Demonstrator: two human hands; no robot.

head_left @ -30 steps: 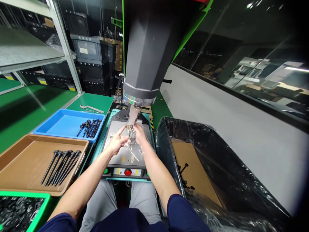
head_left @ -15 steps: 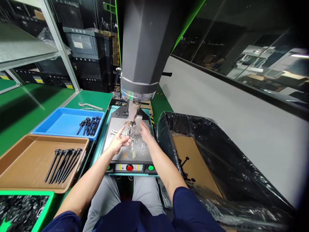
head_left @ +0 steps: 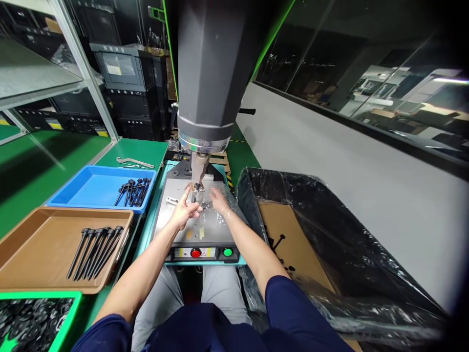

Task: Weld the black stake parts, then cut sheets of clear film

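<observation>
My left hand (head_left: pixel 184 211) is beside a small metal fixture (head_left: pixel 194 193) under the head of a bench press. Its index finger stretches along the fixture's left side and its thumb points right, apart from it. A black-tipped part (head_left: pixel 197 187) stands in the fixture below the press's tapered tool (head_left: pixel 200 166). To the right, my right hand (head_left: pixel 220 201) reaches toward the fixture with blurred fingers. Crumpled clear plastic film (head_left: pixel 232 198) lies around that hand and wrist; whether the fingers grip it is unclear. Both hands are over the metal plate (head_left: pixel 186 235).
At left are a blue tray (head_left: pixel 88 186) and a brown tray (head_left: pixel 36 244) of black bolt-like parts, and a green bin (head_left: pixel 75 318) of black pieces. A wrench (head_left: pixel 135 162) lies behind. A plastic-lined box (head_left: pixel 315 234) stands right. Red (head_left: pixel 195 253) and green (head_left: pixel 227 252) buttons line the press base.
The clear film has shifted right, from between my hands to around my right hand. My left hand stays by the fixture. The view has shifted slightly.
</observation>
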